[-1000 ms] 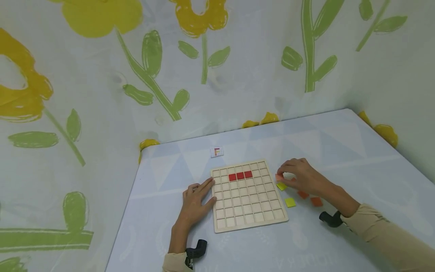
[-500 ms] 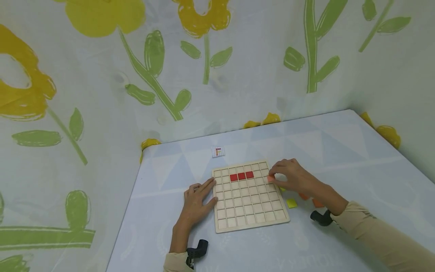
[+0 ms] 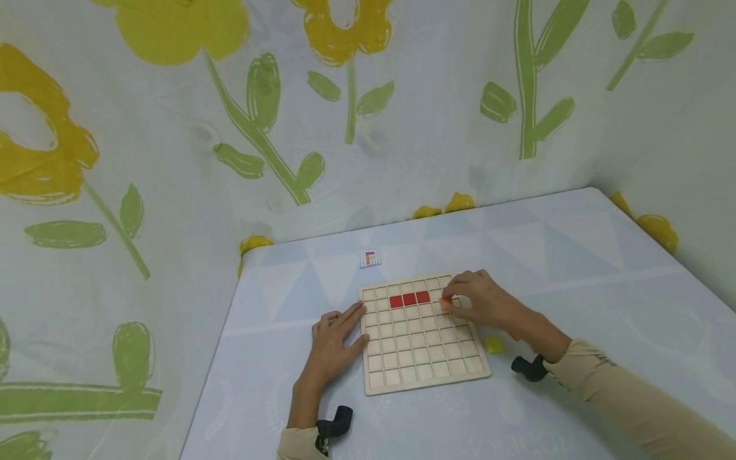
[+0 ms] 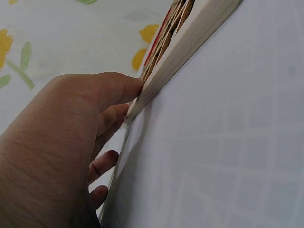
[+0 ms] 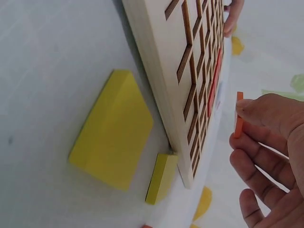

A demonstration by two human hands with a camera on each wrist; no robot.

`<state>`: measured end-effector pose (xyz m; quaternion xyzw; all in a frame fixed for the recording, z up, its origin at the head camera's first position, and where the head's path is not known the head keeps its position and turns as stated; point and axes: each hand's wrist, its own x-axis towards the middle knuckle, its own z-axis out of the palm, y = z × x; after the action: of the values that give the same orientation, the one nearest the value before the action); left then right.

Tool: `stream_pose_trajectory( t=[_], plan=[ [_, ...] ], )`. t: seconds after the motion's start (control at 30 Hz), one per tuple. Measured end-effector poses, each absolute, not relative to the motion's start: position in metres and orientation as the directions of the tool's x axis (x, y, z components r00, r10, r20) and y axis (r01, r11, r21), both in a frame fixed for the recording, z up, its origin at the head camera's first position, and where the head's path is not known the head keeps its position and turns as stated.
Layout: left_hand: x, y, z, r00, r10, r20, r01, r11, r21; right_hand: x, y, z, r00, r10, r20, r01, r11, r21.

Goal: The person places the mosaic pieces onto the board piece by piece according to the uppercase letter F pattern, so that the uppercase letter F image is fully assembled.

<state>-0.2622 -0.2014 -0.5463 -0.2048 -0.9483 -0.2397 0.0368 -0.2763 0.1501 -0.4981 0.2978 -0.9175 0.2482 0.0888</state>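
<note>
My right hand (image 3: 485, 301) pinches an orange square tile (image 5: 239, 115) between thumb and fingers, over the right side of the wooden grid board (image 3: 402, 348). Three red tiles (image 3: 409, 299) sit side by side in the board's second row from the far edge. My left hand (image 3: 333, 342) rests at the board's left edge, its extended fingertips and thumb touching the frame; in the left wrist view the thumb (image 4: 121, 88) lies against the board's side. Two yellow tiles (image 5: 111, 130) lie beside the board's right edge in the right wrist view.
A small card (image 3: 370, 257) with a printed coloured grid pattern lies behind the board. More orange tiles at the right are mostly hidden by my right forearm. The pale table (image 3: 276, 358) meets a flower-printed cloth wall (image 3: 402, 172) at the back.
My right hand has carried the orange tile leftward from beside the board to above its right-hand cells. The left hand stays at the left edge.
</note>
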Motion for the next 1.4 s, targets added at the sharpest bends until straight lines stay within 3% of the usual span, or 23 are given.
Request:
stream_pose_trajectory(
  t=[0.33, 0.6, 0.9, 1.4],
  plan=[
    [-0.262, -0.202, -0.546, -0.914, 0.370, 0.168, 0.405, 0.796, 0.450, -0.281, 0.135, -0.503, -0.776, -0.524, 0.351, -0.630, 0.679, -0.377],
    [-0.261, -0.202, -0.546, -0.912, 0.378, 0.161, 0.408, 0.788, 0.462, -0.283, 0.123, -0.503, -0.785, -0.525, 0.330, -0.620, 0.678, -0.395],
    [-0.263, -0.202, -0.546, -0.909, 0.384, 0.163, 0.415, 0.786, 0.459, -0.288, 0.109, -0.505, -0.722, -0.563, 0.403, -0.691, 0.620, -0.371],
    [-0.262, -0.203, -0.544, -0.914, 0.374, 0.157, 0.403, 0.798, 0.447, -0.291, 0.092, -0.507, -0.702, -0.578, 0.416, -0.710, 0.610, -0.352]
  ],
)
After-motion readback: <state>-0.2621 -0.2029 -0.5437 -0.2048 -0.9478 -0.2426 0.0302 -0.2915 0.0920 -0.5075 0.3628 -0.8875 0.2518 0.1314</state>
